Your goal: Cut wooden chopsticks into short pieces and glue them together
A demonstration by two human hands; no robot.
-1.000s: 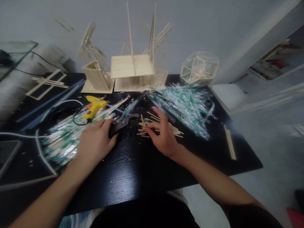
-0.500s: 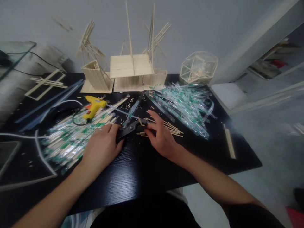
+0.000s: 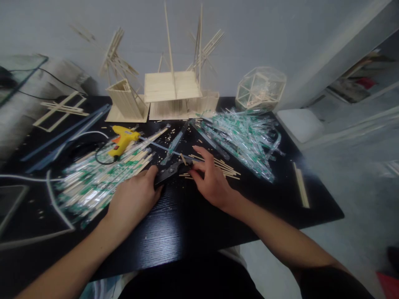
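My left hand (image 3: 134, 197) is closed round the handles of a black cutting tool (image 3: 172, 171), whose jaws point right. A short piece of wooden stick (image 3: 183, 158) stands slanted at the jaws. At the jaw end, my right hand (image 3: 212, 180) is pinched, thumb and a finger together, with the index finger raised; what it holds is too small to make out. Behind my right hand, loose thin sticks (image 3: 227, 168) lie on the black table (image 3: 199, 232). To the left is a pile of wrapped sticks (image 3: 96, 191) with a yellow glue gun (image 3: 125, 141) on it.
Stick-built models (image 3: 173, 87) stand along the wall, with a faceted clear container (image 3: 261, 89) at their right. Empty green-and-clear wrappers (image 3: 243, 141) are heaped at right centre. Two sticks (image 3: 301, 185) lie near the right edge. A white cable (image 3: 51, 195) curves at left.
The handles of the cutting tool have drawn closer together in my left hand. My right hand has hardly moved.
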